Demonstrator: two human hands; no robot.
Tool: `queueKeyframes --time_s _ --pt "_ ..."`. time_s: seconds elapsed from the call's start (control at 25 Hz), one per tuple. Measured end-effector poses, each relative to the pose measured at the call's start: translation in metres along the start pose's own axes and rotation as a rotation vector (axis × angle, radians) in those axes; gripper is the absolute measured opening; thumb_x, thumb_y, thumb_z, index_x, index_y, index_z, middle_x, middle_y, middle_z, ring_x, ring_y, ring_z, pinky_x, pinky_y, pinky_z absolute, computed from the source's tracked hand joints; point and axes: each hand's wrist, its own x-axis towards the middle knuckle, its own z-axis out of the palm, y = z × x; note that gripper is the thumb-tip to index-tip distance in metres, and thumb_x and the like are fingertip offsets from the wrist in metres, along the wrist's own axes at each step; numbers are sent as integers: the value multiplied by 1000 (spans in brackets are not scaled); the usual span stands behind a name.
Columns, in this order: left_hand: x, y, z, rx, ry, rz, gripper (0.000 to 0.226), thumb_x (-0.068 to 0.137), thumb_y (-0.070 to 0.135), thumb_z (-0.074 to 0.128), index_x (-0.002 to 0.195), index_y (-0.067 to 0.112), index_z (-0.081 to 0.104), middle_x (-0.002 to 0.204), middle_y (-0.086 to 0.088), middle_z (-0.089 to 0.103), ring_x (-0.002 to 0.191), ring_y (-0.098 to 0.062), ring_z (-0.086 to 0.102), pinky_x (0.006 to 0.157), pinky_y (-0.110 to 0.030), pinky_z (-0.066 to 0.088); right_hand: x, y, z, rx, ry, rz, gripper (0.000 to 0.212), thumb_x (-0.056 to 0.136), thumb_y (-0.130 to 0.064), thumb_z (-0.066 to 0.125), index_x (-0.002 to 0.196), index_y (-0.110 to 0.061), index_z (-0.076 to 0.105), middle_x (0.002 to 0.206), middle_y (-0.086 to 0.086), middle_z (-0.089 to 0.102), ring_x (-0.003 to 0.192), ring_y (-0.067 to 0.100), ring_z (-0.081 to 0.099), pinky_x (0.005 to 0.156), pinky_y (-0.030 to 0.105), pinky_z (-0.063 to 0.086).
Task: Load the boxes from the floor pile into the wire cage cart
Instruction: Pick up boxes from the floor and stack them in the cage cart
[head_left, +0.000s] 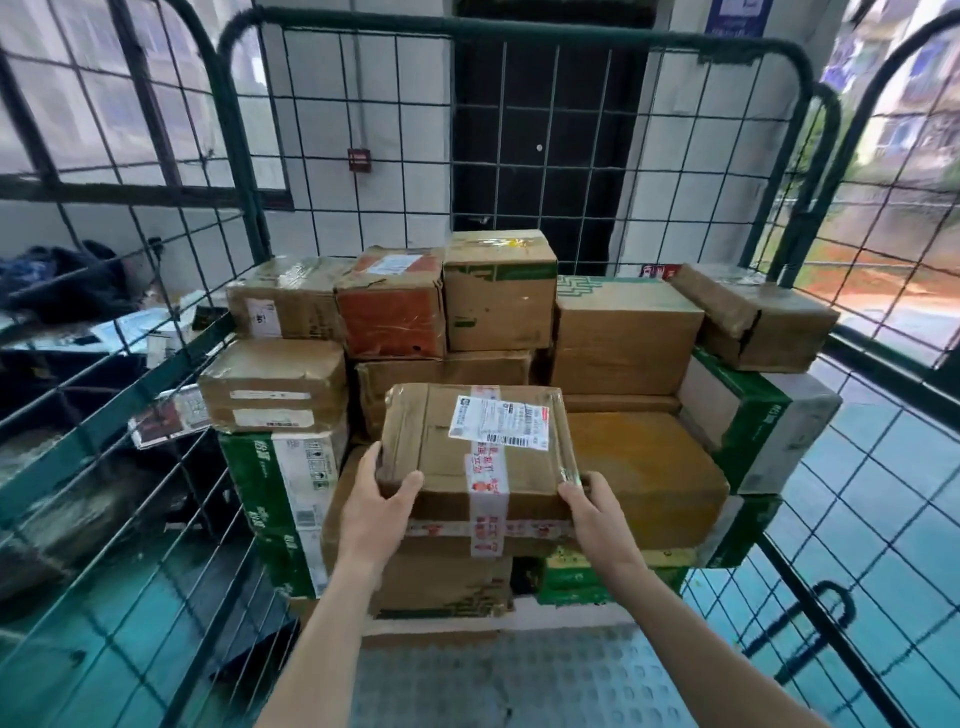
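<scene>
With our left hand (382, 501) and right hand (592, 512), fingers curled around its near corners, we set a flat brown taped cardboard box (480, 449) onto the already well-stacked green wire cage cart (519, 31); the floor pile is unseen.

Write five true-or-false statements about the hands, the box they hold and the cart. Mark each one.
1. The left hand and right hand both grip the box at its near corners. True.
2. The cart holds nothing. False: stacked boxes fill its far end in several layers.
3. A white label sits on top of the held box. True.
4. The orange box lies on the cart floor at the front. False: it sits in the top row at the back.
5. The cart's frame is green. True.
</scene>
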Motion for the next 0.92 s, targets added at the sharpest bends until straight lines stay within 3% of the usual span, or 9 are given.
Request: queueKeyframes --time_s 0.16,0.28,0.4,0.52,0.76,0.92 --pt "28 20 38 62 -34 13 85 89 46 73 158 31 25 155 -2 44 139 -28 44 114 -47 39 48 -15 -35 -74 38 -82 23 106 -32 45 126 -22 49 108 -2 63 98 11 63 72 26 54" --pt "43 41 99 47 -118 48 92 86 44 77 160 26 24 157 -3 43 141 -25 42 115 -42 36 89 -11 -92 -150 120 -109 27 106 -31 43 131 -24 49 110 -4 63 98 9 62 72 27 54" --pt "53 61 168 51 -195 88 94 85 47 77 160 27 23 158 -1 40 142 -24 41 116 -43 37 127 0 -154 -235 216 -86 35 105 -33 41 137 -23 49 117 0 64 104 15 62 91 41 56" --pt "62 75 225 49 -258 111 91 88 45 74 160 28 20 156 -1 42 140 -23 43 115 -44 41 158 13 -203 -276 254 -41 46 104 -37 40 149 -23 41 135 4 59 119 21 57 105 49 49" --pt "92 86 292 113 -277 88 88 87 51 72 158 31 24 153 0 47 137 -23 48 112 -48 44 191 24 -245 -269 196 -3 75 100 -54 49 161 -25 16 157 0 38 141 24 42 117 47 38" --pt "107 90 318 112 -271 82 84 89 47 72 158 29 27 152 0 48 138 -24 47 113 -48 44 212 27 -262 -392 176 -57 69 105 -45 45 162 -22 14 162 3 32 146 23 36 117 39 33"
